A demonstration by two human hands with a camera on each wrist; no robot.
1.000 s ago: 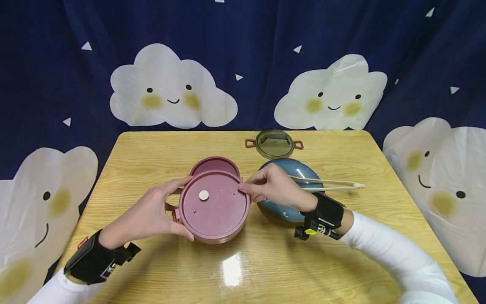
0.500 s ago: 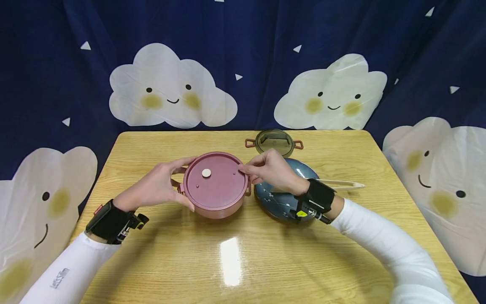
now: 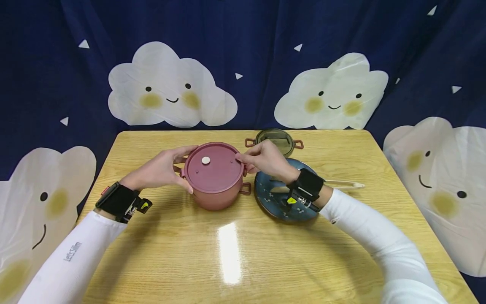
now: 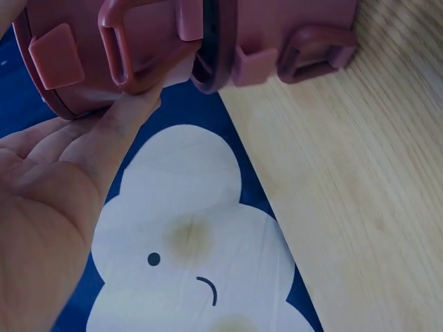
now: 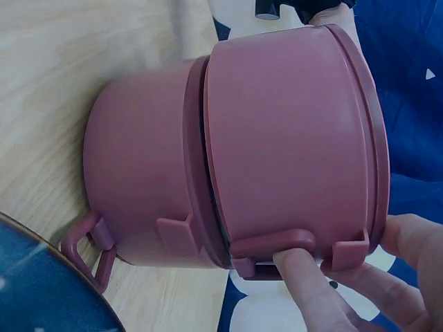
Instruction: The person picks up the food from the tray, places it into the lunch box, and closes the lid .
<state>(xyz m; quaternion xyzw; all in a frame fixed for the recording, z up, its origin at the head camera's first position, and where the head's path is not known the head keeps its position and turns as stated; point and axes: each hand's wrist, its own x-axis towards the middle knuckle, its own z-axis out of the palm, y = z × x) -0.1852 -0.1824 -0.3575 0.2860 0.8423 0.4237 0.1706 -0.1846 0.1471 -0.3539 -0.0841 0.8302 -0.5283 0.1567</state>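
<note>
Fingers of left hand curl round the left rim of the round dusty-pink plastic lid section; right hand pinches its right rim, one fingertip under a latch tab. Both hands grip opposite sides, equally near. Lid section sits stacked on the dusty-pink plastic pot base, vertical axis, a thin seam showing between them in the right wrist view. Pot stands left of the round blue speckled plate, just beside it; pale wooden tongs lie on the plate's right.
</note>
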